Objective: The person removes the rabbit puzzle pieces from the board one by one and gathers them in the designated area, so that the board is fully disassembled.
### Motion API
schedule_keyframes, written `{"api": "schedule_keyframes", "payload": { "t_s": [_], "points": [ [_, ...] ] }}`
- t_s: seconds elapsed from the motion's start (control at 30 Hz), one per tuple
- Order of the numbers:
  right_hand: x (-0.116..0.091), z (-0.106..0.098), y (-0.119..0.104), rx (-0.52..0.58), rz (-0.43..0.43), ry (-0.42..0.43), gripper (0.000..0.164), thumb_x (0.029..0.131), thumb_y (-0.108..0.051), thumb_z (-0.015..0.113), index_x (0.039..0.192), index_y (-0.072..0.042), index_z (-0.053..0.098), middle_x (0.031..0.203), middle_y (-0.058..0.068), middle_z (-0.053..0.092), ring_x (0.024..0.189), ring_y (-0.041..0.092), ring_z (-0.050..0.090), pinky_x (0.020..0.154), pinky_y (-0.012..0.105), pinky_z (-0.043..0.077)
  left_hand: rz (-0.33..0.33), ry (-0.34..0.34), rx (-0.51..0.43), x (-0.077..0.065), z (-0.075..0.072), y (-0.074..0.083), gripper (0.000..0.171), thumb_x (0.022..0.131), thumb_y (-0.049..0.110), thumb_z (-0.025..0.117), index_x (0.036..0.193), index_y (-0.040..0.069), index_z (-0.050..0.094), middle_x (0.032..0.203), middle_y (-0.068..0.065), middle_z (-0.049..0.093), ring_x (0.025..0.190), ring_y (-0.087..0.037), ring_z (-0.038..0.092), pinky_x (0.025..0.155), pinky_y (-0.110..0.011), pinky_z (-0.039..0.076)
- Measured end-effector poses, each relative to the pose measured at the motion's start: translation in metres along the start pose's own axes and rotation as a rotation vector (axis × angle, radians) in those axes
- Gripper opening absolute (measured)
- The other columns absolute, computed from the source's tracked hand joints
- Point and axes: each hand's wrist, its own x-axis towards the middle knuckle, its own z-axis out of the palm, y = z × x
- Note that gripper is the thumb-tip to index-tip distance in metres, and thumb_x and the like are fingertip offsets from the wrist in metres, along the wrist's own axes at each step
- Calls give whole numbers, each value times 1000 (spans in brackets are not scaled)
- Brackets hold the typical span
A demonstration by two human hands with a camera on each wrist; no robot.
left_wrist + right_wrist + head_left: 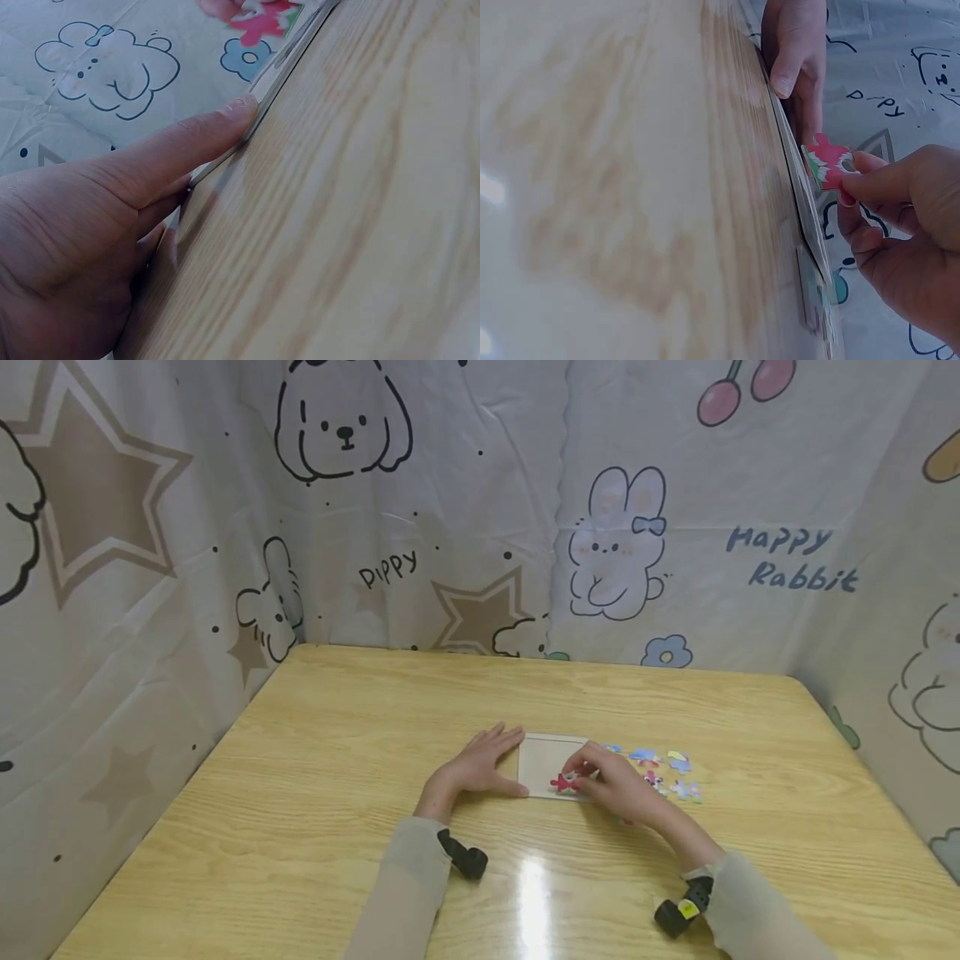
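A shallow, light-coloured puzzle tray lies flat on the table. My left hand rests at its left side with fingers spread, and in the left wrist view the straight thumb touches the tray's near edge. Above the tray, my right hand pinches a red puzzle piece between thumb and fingers. The right wrist view shows this piece tilted, with white and green patches, held just off the tray.
Several loose puzzle pieces lie on the table right of the tray, some partly hidden by the right hand. The wooden table reaches back to a printed curtain. Black cameras sit on both wrists.
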Motion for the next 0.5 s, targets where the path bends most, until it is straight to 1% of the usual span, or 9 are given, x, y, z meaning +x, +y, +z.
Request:
{"api": "schedule_keyframes", "payload": {
  "t_s": [0.17,0.27,0.3,0.4,0.5],
  "points": [
    [-14,-6,6,-2,-8,32,15,91,1,63,103,-9,64,99,5,63,89,11,63,73,21,56,9,2,-6,0,2,0,96,81,45,76,157,21,23,166,4,15,156,-21,0,129,-46,0],
    [-24,-10,8,-3,19,32,14,92,-1,63,103,-10,64,100,5,63,88,7,62,71,19,55,14,1,-4,1,3,-1,96,81,45,77,157,21,23,166,3,15,156,-22,0,129,-46,0],
    [-27,-12,8,11,37,30,14,92,-1,62,103,-9,64,100,5,63,85,7,62,68,20,56,14,1,-4,1,3,-2,97,81,45,77,157,20,23,166,3,15,156,-22,1,129,-46,1],
    [-36,-17,10,25,72,32,15,92,0,62,103,-10,64,101,6,63,85,7,62,67,19,56,13,5,-3,2,3,-2,97,81,46,77,157,21,23,166,2,15,156,-23,1,128,-47,1],
    [-43,-22,12,13,62,48,15,91,2,62,102,-8,64,101,8,64,84,10,63,66,20,56,9,7,-11,2,3,-3,97,80,45,77,157,21,22,167,1,13,156,-24,1,128,-47,1]
  ]
}}
